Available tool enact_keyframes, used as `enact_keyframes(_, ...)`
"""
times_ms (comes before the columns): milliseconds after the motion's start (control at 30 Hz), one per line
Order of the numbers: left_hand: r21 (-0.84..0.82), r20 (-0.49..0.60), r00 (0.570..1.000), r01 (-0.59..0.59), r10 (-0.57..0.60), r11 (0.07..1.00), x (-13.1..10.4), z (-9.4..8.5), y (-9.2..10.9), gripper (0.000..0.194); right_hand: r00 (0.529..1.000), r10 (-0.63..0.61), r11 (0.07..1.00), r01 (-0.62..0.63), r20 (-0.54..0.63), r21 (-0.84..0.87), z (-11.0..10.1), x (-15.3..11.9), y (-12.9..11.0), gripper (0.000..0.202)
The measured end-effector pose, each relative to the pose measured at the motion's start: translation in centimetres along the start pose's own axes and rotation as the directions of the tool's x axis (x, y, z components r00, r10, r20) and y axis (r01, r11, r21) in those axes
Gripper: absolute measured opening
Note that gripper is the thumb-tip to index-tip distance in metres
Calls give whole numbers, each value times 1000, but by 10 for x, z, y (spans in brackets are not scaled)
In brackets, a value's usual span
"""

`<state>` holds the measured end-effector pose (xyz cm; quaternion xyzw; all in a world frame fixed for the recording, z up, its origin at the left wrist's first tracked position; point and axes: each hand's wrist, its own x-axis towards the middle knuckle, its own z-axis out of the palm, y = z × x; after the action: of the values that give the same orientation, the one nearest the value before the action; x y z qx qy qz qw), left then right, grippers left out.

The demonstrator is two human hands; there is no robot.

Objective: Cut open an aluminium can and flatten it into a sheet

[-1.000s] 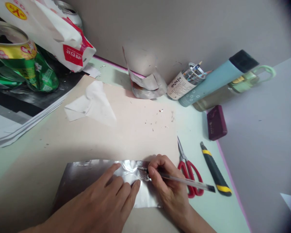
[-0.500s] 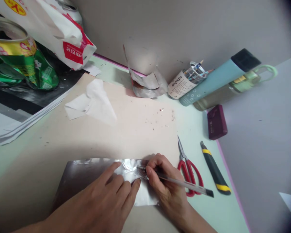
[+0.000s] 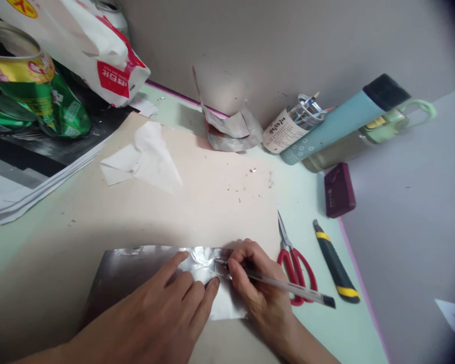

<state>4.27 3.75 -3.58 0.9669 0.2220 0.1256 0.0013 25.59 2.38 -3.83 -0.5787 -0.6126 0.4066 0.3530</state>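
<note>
A silvery metal sheet (image 3: 129, 275) lies on the beige board (image 3: 208, 202), its upper right part dented and shiny with pressed lines. My left hand (image 3: 163, 308) rests on the sheet with its fingers spread and holds nothing; index finger and thumb press near the dents. In my right hand (image 3: 261, 293) is a clear pen (image 3: 288, 286) with a black end cap, gripped close to its tip. The tip touches the sheet between my left fingertips and my right hand. Red-handled scissors (image 3: 293, 268) lie just right of my right hand.
A utility knife (image 3: 335, 263) and a dark red box (image 3: 339, 190) lie at right. Behind stand a pen cup (image 3: 284, 131), a blue bottle (image 3: 333, 119) and cut sheet metal (image 3: 235, 134). A tissue (image 3: 147, 156), crumpled green cans (image 3: 56, 101) and a white bag (image 3: 94, 50) are left.
Both hands keep nearly the same pose on the sheet, and the pen tip stays at about the same spot. The pen's rear end has shifted very slightly; the view has moved a little.
</note>
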Motion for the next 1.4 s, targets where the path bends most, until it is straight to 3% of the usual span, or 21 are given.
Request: enact_keyframes(1400, -37, 2, 1000, -1, 1, 999, 2, -1, -3, 38, 998, -60, 998, 61, 33, -29, -3, -3, -2, 19)
